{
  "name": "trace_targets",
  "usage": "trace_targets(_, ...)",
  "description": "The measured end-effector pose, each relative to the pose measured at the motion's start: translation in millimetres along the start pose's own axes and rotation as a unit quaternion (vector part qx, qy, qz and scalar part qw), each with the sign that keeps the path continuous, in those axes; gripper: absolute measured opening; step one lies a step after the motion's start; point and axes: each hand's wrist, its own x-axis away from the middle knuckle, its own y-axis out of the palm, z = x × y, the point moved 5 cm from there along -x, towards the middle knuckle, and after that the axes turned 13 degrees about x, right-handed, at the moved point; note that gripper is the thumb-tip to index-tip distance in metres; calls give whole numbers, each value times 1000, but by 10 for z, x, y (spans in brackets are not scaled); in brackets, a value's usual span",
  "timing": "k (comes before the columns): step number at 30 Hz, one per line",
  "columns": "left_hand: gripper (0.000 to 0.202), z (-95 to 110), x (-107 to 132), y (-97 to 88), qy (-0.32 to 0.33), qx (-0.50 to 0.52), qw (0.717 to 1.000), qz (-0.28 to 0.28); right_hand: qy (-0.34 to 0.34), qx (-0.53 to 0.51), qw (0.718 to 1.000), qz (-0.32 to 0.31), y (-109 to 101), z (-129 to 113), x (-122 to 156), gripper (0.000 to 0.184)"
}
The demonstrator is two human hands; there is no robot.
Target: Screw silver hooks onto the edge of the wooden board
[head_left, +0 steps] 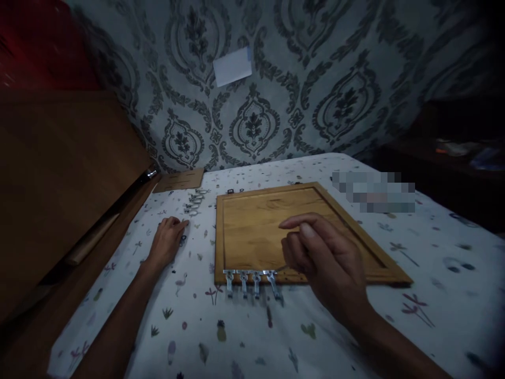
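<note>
A wooden cabinet door (272,226) lies flat on a white printed cloth. Several metal cabinet hinges (243,281) sit in a row along its near edge, their arms hanging over toward me. My right hand (321,252) is above the door's near part, closed with the index finger extended to the left. A thin shaft shows between this hand and the rightmost hinge (272,284); what the fingers hold is hidden. To the left, my left hand (168,239) rests on the cloth, fingertips pinched together near several more metal hinge parts (192,202). Anything in that pinch is too small to see.
A large brown panel (67,195) leans in from the left, with red material (39,47) above it. At the back lies a flat cardboard piece (179,180). A blurred-out item (373,192) is on the right of the cloth. Patterned wallpaper (252,123) covers the wall behind.
</note>
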Motion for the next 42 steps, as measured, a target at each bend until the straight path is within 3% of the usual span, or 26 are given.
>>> trace_targets(6,37,-31,4,10,-13,-17,999,-25,0,-17,1000,-9,2,21,6,20)
trace_targets(14,46,-16,-100,22,-92,16,995,-31,-7,-34,999,-26,33,-18,12,21)
trace_targets(20,42,-18,-125,8,-122,14,992,-30,-3,-33,999,-33,39,-24,19,21)
trace_targets(32,44,26,-111,-8,-154,16,988,-31,-3,-28,999,-29,48,-38,24,23)
trace_targets(42,41,30,-90,39,-131,15,990,-41,-15,-35,999,-36,46,-41,31,21)
